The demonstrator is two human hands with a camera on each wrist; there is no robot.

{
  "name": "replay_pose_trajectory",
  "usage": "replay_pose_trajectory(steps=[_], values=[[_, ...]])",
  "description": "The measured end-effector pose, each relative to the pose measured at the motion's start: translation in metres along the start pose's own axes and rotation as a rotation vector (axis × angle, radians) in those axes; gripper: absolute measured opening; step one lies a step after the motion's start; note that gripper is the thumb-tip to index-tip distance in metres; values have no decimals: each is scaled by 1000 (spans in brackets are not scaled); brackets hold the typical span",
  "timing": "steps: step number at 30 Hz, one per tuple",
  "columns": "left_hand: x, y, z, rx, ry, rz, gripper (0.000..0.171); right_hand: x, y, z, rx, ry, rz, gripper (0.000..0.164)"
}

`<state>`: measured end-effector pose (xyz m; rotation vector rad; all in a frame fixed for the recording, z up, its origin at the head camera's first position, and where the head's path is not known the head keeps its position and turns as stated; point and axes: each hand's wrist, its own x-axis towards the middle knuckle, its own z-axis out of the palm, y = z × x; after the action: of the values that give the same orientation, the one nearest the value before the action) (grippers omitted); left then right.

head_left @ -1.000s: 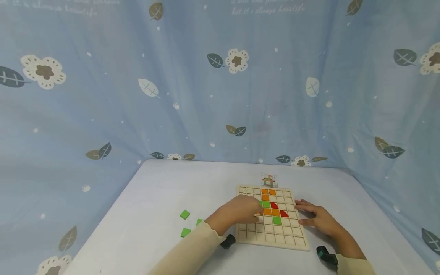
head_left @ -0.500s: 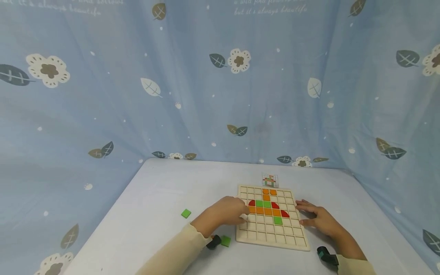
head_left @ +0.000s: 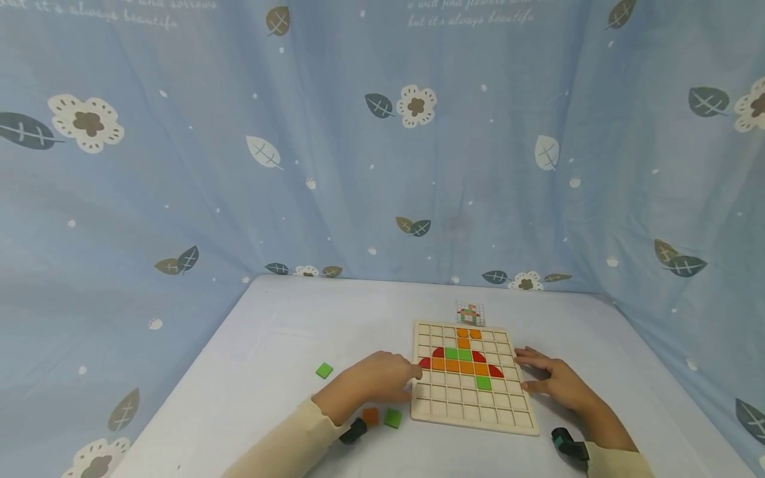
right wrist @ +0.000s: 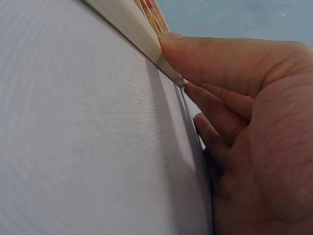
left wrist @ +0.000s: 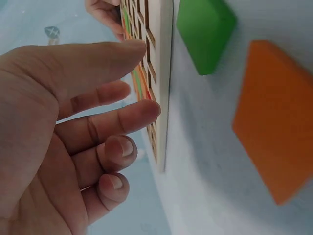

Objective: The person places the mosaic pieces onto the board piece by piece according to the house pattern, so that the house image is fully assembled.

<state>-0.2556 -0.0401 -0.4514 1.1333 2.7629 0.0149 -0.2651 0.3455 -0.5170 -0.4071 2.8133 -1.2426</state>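
A wooden grid board (head_left: 454, 397) lies on the table, holding several orange, green and red tiles. Among them are an orange row (head_left: 467, 368), green squares (head_left: 458, 354) and a rounded red tile (head_left: 425, 363) at the row's left end. My left hand (head_left: 382, 378) is at the board's left edge, fingers loosely bent and thumb apart, gripping nothing. In the left wrist view, a green tile (left wrist: 205, 36) and an orange tile (left wrist: 274, 122) lie beside that hand. At the right edge of the board, my right hand (head_left: 556, 380) rests with its thumb (right wrist: 195, 58) against the side.
Behind the board lies a small pattern card (head_left: 470, 313). One green tile (head_left: 325, 370) is to the left, beyond the left forearm. A blue patterned curtain (head_left: 454, 166) rises behind the white table (head_left: 299, 318).
My left hand has drawn back leftward from over the board to its left edge. The board's left tiles and the orange tile near the wrist have come into view. My right hand stays put.
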Motion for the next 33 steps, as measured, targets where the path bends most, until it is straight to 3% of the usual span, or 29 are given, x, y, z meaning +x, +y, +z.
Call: replay_pose_trajectory(steps=[5, 12, 21, 33], values=[[-10, -1, 2, -20, -23, 16, 34, 0, 0, -1, -4, -1, 4, 62], [-23, 3, 3, -113, -85, 28, 21, -1, 1, -2, -2, -7, 17, 64], [-33, 6, 2, -130, -115, 21, 18, 0, 6, 0, 20, -18, 21, 64], [-35, 6, 4, -118, -110, -2, 25, -1, -4, 0, 18, -13, 8, 63]])
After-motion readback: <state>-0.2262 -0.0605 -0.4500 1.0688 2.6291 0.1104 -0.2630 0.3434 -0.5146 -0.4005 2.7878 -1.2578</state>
